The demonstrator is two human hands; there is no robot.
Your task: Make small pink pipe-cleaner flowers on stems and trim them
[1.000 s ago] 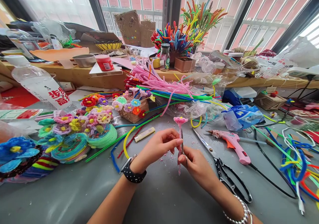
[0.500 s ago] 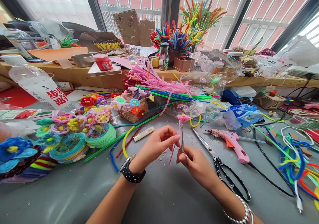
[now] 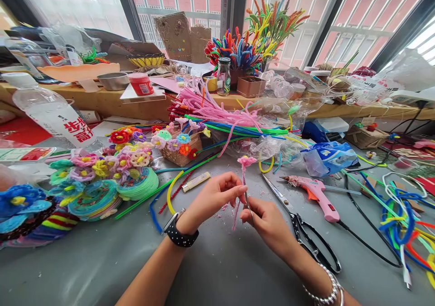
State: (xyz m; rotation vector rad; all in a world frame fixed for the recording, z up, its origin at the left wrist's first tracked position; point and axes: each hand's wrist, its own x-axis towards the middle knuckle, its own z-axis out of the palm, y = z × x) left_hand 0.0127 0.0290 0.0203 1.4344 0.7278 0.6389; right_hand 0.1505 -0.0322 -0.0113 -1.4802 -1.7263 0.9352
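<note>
In the head view a small pink pipe-cleaner flower (image 3: 246, 161) stands upright on a thin pink stem, above the grey table (image 3: 210, 269). My left hand (image 3: 222, 192) pinches that stem between thumb and fingertips, and the stem's lower end hangs below the fingers. Close beside it, my right hand (image 3: 261, 217) is closed on small metal scissors (image 3: 247, 201), their blades pointing up along the stem. Fingers hide part of the scissors' handles. Tiny pink clippings (image 3: 222, 213) lie scattered on the table near both hands.
Large black-handled scissors (image 3: 316, 245) and a pink glue gun (image 3: 316, 192) with its cord lie to the right. Finished flower pieces (image 3: 98, 174) crowd the left. Pink pipe cleaners (image 3: 217, 111) are heaped at the back. A glue stick (image 3: 196, 182) lies left of my hands.
The flower has tilted slightly left. The small scissors' blades, upright alongside the stem before, now sit lower by my left fingertips. Both hands stay in nearly the same place.
</note>
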